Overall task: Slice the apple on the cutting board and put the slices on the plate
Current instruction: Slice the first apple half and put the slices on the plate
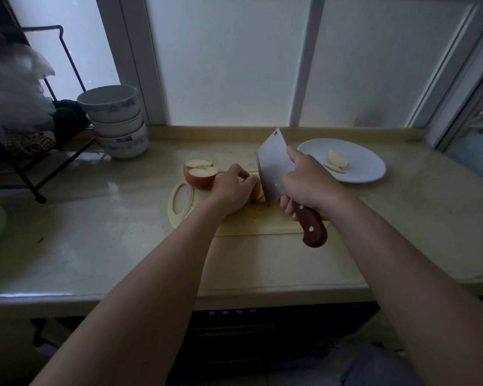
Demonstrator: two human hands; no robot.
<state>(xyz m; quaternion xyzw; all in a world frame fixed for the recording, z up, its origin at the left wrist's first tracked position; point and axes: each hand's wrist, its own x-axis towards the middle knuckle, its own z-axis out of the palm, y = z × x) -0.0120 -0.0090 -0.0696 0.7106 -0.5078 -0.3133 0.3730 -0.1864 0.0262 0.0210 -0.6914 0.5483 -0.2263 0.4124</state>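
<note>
Head view: the left hand [232, 188] pins an apple piece [256, 190] on the board [262, 221] to steady it; the right hand [304, 185], closed round the cleaver [273, 165], cuts beside it. 2 slices [336, 160] lie on the plate [365, 162]; another apple half [200, 174] waits.

Head-worn wide-angle view, looking forward and down over the worktop.

The single camera sits above and behind both forearms, which reach away from the lower corners toward the cutting board [234, 221] near mid-frame. It faces a frosted window [229, 59] behind the worktop [109, 232], whose near edge crosses the lower third. The wide lens bends the window frames outward and takes in stacked bowls [117, 121] far left and a white plate [360, 160] right. No second view shares the scene.
</note>
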